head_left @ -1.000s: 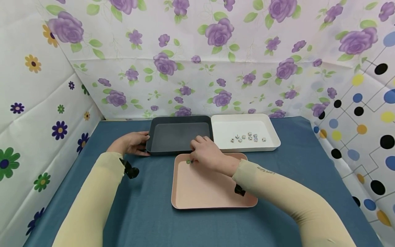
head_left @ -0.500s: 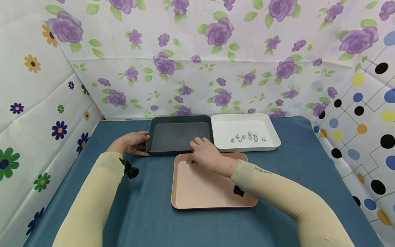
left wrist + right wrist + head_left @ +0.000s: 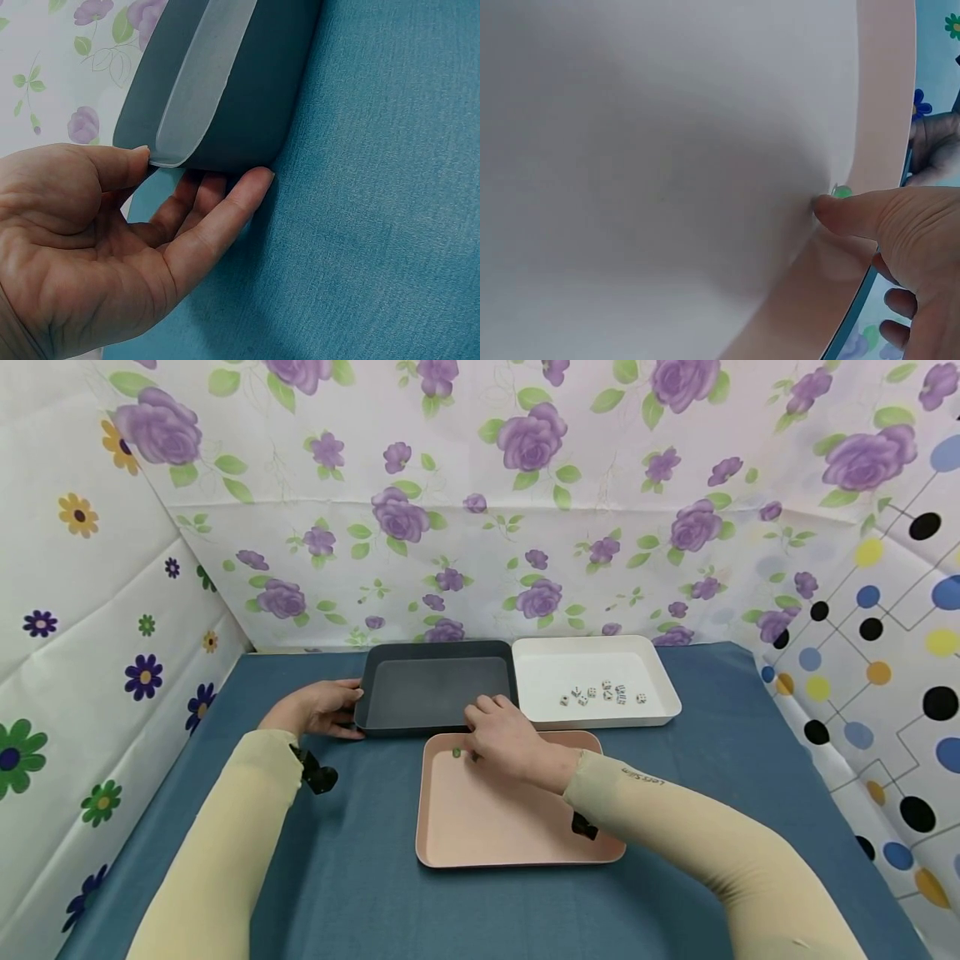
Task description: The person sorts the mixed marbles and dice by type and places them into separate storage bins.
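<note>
My left hand (image 3: 318, 708) holds the left end of a dark grey tray (image 3: 435, 727). In the left wrist view its thumb meets the rim of the tray (image 3: 259, 97) while the fingers (image 3: 225, 217) lie against the outer wall below. Over the far left corner of a pink tray (image 3: 517, 827), my right hand (image 3: 506, 739) pinches a small dark piece (image 3: 475, 757), mostly hidden by the fingertips; its kind cannot be told. Just left of these fingertips a small green piece (image 3: 456, 752) lies in the pink tray, and it shows beside the thumb (image 3: 855, 212) in the right wrist view.
A white tray (image 3: 532, 714) adjoins the dark one on the right, with several small white dice (image 3: 608, 695) in it. Blue cloth (image 3: 360, 877) covers the table. Flowered and dotted sheets hang behind and at both sides.
The right hand has shifted very slightly to the right, leaving a wider gap to the green piece. The left hand and the trays stay where they were.
</note>
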`<action>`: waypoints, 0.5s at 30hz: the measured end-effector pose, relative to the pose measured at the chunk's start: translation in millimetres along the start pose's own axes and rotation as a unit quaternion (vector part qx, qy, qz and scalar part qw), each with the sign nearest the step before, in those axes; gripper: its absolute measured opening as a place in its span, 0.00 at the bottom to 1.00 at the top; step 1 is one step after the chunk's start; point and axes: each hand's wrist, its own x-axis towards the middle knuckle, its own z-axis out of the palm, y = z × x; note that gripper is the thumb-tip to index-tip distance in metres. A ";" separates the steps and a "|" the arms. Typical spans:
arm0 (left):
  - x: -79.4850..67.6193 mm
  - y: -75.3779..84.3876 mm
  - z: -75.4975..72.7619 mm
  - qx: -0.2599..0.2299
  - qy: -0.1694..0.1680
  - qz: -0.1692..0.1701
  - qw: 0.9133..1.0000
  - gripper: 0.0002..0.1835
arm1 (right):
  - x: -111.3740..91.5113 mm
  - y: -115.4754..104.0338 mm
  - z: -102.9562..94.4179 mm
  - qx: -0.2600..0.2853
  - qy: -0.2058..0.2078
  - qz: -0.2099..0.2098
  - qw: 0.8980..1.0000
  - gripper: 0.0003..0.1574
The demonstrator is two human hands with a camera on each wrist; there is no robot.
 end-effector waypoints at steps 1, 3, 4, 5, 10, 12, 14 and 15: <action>-0.2 0.1 0.1 0.000 0.000 0.000 1.000 0.31 | -0.1 -0.1 0.6 -0.006 0.003 -0.001 1.000 0.18; -0.4 0.4 0.4 0.002 -0.001 0.000 1.000 0.31 | 0.0 0.0 1.3 -0.012 0.009 -0.004 1.000 0.19; -0.6 0.5 0.5 0.003 -0.001 -0.001 1.000 0.31 | 0.1 0.2 1.4 -0.013 0.012 -0.005 1.000 0.19; -0.6 0.5 0.5 0.004 -0.001 0.000 1.000 0.31 | 0.1 0.5 1.0 -0.010 0.014 -0.005 1.000 0.19; -0.8 0.7 0.2 0.006 -0.005 0.001 1.000 0.31 | 0.5 4.3 -5.5 0.032 0.013 0.002 0.999 0.15; -0.7 0.7 0.1 0.006 -0.006 0.001 1.000 0.31 | 1.1 6.4 -9.8 0.052 0.006 0.010 0.999 0.10; -0.5 0.5 -0.1 0.006 -0.005 0.000 1.000 0.31 | 1.9 8.5 -14.3 0.068 -0.002 0.020 0.997 0.06; -0.4 0.4 -0.2 0.007 -0.004 0.001 1.000 0.31 | 2.3 9.6 -16.4 0.076 -0.005 0.025 0.997 0.06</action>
